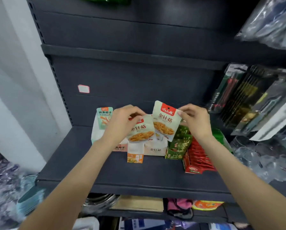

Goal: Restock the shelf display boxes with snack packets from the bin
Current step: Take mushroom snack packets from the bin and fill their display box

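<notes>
Above display boxes (pixel 153 149): each hand pinches snack packet

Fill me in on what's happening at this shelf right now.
A person is restocking snacks on a dark shelf. The left hand holds one cream mushroom packet, and the right hand pinches a second matching packet by its top corner. Both packets are above the white display box. Beside it stand a green box and a red box, both with packets in them.
</notes>
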Demonstrator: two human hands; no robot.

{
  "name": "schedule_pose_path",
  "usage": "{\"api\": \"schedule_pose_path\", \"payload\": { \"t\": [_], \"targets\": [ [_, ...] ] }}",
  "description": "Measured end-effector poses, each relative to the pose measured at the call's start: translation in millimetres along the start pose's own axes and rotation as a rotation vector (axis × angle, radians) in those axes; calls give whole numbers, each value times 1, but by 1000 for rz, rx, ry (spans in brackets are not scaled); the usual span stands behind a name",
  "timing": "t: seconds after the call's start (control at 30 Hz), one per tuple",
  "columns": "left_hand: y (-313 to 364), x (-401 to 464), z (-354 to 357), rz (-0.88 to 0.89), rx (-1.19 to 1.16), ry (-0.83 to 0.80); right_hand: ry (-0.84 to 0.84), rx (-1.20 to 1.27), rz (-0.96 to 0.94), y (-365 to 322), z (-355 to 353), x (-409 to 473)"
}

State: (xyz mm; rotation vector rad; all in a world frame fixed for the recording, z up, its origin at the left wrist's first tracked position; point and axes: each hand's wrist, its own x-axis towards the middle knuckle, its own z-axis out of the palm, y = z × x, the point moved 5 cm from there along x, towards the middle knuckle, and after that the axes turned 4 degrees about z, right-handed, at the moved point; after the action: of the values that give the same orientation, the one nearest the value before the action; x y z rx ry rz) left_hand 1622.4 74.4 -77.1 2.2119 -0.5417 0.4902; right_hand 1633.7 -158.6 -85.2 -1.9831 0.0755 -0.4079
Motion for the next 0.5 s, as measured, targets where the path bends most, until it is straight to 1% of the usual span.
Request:
{"api": "schedule_pose_path", "payload": {
  "t": [0.23,0.5],
  "targets": [
    [-34,50,31,-31,40,2,-92,3,32,35,31,63],
    [-53,63,41,-122,-35,-5,-159,-63,47,67,48,102]
  ]
}}
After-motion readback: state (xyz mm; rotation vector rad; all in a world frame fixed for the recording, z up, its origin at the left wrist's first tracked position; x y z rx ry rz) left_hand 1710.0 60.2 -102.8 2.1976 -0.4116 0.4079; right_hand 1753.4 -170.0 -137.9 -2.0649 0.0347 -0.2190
